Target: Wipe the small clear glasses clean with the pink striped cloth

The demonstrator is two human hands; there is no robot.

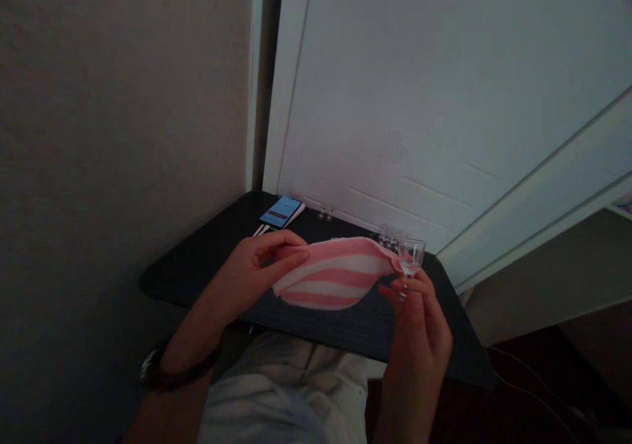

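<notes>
A pink and white striped cloth [330, 274] is stretched between my two hands above the dark table. My left hand [269, 259] pinches its left end between thumb and fingers. In my right hand [419, 312] is a small clear stemmed glass [411, 254], held upright by the stem. The cloth's right end reaches the side of the glass bowl, close to my right fingers; whether those fingers also grip the cloth I cannot tell.
On the black table [197, 266], a phone [280, 212] with a lit screen lies at the back left, a white cable beside it. Several small clear glasses [388, 236] stand along the back, partly behind the cloth. A white panel [395, 101] rises behind, a wall [123, 101] at left.
</notes>
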